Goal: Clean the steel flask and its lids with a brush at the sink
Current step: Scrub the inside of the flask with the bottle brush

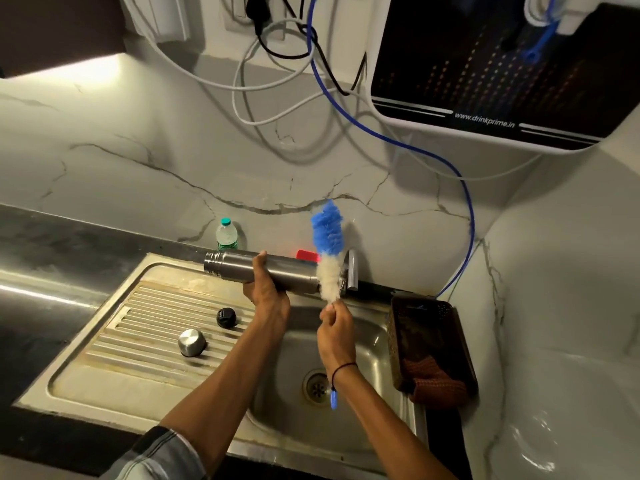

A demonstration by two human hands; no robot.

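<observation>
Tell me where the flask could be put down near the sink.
Free: the flat front of the drainboard, below the steel cap and black lid; the dark counter left of it. Crowded: the sink's right side, taken by the brown basket.

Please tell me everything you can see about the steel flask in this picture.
The steel flask is a long cylinder of brushed, grey metal, with its lid off and grooved threads at its left end. It is held roughly level above the sink, mouth to the left. The left hand grips its middle from below. The bottle brush, held by the right hand, crosses in front of its right end.
</observation>
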